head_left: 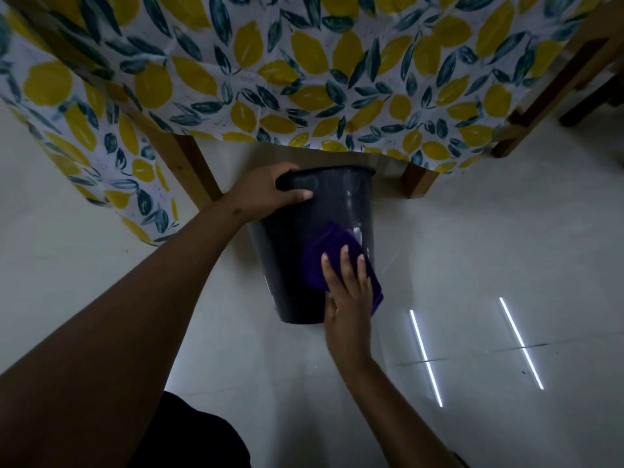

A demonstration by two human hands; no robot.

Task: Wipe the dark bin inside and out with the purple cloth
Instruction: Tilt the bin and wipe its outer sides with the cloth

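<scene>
Head view: the dark bin (304,231) stands on the pale tiled floor (472,248), its rim close to the hanging edge of a lemon-print tablecloth (304,79) and between two wooden legs (192,167). The left hand (266,194) is closed over the bin's near-left rim, thumb on the outer wall and fingers hooked inside. The right hand (347,292) lies flat, fingers extended and together, pressing the folded purple cloth (334,258) against the lower right of the bin's outer wall. The cloth overhangs the hand on its upper side. Two bright light strips (425,356) reflect on the floor to the right.
</scene>
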